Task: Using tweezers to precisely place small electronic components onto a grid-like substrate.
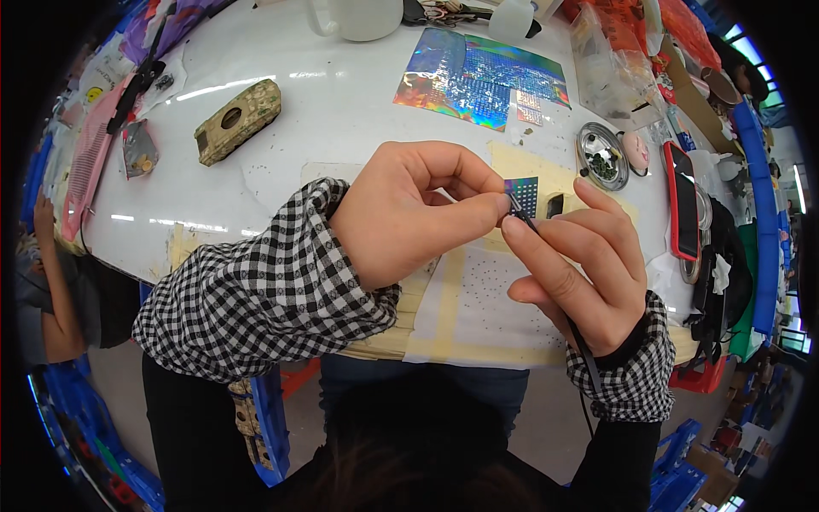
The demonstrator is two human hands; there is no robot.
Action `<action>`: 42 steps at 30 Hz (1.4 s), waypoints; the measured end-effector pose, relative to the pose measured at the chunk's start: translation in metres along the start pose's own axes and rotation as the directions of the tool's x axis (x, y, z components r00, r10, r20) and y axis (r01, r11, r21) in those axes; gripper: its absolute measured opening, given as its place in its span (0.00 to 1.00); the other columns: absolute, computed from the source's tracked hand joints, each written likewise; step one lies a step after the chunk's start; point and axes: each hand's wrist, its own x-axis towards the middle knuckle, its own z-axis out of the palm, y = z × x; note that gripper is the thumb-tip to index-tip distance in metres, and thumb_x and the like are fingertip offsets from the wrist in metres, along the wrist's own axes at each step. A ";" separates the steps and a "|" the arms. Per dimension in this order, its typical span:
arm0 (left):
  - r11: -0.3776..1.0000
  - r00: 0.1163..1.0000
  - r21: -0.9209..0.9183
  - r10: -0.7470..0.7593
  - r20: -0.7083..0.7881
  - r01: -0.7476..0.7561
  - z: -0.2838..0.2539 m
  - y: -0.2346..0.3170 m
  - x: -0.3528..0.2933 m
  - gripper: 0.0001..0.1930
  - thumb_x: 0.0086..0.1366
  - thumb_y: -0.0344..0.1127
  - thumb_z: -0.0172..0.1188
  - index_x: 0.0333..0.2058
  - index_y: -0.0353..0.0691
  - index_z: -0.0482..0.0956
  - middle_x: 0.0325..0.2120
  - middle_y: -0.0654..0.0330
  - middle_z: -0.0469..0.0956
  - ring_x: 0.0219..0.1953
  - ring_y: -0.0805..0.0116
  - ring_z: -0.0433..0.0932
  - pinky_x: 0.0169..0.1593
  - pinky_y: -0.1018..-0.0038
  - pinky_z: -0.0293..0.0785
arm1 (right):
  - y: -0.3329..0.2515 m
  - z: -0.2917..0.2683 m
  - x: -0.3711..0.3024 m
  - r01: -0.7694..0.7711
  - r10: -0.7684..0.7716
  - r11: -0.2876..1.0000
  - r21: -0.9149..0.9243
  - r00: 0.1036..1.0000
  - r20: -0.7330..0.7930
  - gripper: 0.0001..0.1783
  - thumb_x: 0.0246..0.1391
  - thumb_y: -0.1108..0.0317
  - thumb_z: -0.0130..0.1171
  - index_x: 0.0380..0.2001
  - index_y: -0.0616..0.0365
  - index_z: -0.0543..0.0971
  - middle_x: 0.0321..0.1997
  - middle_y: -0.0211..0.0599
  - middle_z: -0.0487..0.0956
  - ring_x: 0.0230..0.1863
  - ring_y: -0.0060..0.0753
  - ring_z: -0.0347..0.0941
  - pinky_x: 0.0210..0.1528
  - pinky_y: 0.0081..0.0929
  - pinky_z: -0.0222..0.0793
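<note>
My right hand grips a slim black pen-like tool with a thin dark cord trailing down past the wrist. My left hand is closed in a pinch at the tool's metallic tip; whether its fingers hold the tip or a tiny part is hidden. Just behind the fingertips lies a small dark shiny sheet with rows of pale dots. Beside it, a small black block rests on yellowish tape. Below the hands spreads white paper dotted with tiny dark specks and edged with tape.
A camouflage-painted model hull lies at left. Rainbow foil sheets are at the back, near a white jug. A metal dish with dark green bits and a red-edged phone sit right. Another person's arm shows far left.
</note>
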 end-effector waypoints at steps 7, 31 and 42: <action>0.999 1.000 -0.039 0.014 -0.001 -0.014 0.001 -0.001 0.000 0.05 0.60 0.26 0.58 0.35 0.32 0.76 0.33 0.63 0.78 0.37 0.79 0.74 0.44 0.81 0.71 | -0.002 0.001 -0.002 -0.035 0.036 0.999 -0.029 0.999 0.031 0.22 0.46 0.54 0.60 0.42 0.55 0.81 0.32 0.31 0.76 0.37 0.32 0.71 0.53 0.45 0.69; 1.000 1.000 0.005 0.000 -0.007 0.000 0.002 0.001 -0.001 0.05 0.60 0.27 0.59 0.34 0.32 0.76 0.30 0.64 0.77 0.34 0.81 0.74 0.39 0.84 0.70 | -0.002 0.000 -0.003 -0.022 0.023 0.999 -0.029 0.999 0.034 0.21 0.48 0.53 0.58 0.42 0.56 0.81 0.32 0.31 0.76 0.37 0.32 0.71 0.54 0.45 0.69; 0.998 1.000 0.056 0.012 -0.016 -0.011 0.002 0.002 -0.002 0.05 0.59 0.27 0.59 0.33 0.32 0.76 0.29 0.65 0.77 0.32 0.83 0.73 0.36 0.85 0.70 | -0.003 -0.002 -0.003 -0.035 0.035 0.999 -0.006 0.998 0.043 0.22 0.50 0.54 0.56 0.42 0.58 0.81 0.32 0.32 0.75 0.37 0.32 0.71 0.55 0.46 0.67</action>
